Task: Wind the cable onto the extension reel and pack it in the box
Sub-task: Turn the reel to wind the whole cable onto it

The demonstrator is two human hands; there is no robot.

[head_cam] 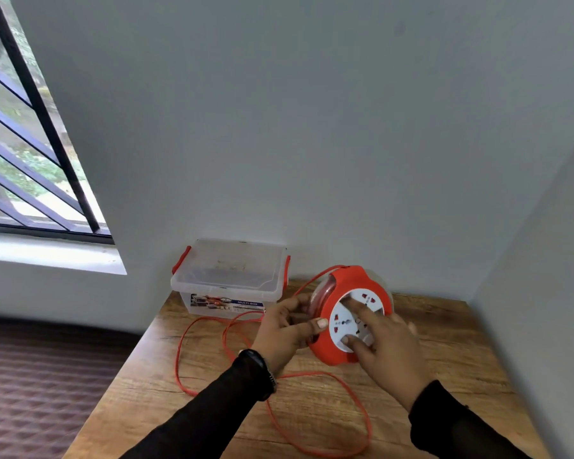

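**Operator:** Loose cable (345, 385) lies nearest, in slack orange loops across the front of the desk (461, 366). State its routing.

**Technician:** One loop runs from under the left sleeve, out toward the near edge and back. Further loops lie on the left half of the desk and reach back to just in front of the box. A strand also arcs over the top left of the reel. Much of the cable appears unwound; winding is judged to be at an early stage.

**Operator:** Position of the hands?

**Technician:** Left hand (285, 329) grips the reel (345, 313) at its left rim, thumb on the orange front face, remaining fingers curled round the clear side. Right hand (385, 342) lies on the white socket disc (358, 319) with extended fingers (355, 306) pressing its face; it grips nothing.

**Operator:** Orientation of the reel?

**Technician:** Tilted on edge, disc face toward the camera, so the winding axis points roughly at the operator. Slack lies below and to the left of the reel, nearer the left hand. The next move is judged to be a rotation of the disc by the right hand while the left steadies the body.

**Operator:** Container status?

**Technician:** Clear box (229, 286) with red latches (181, 260) stands at the far left corner, against the wall, lid fitted. It holds no reel; any other contents cannot be determined. Box and reel are near, not touching.
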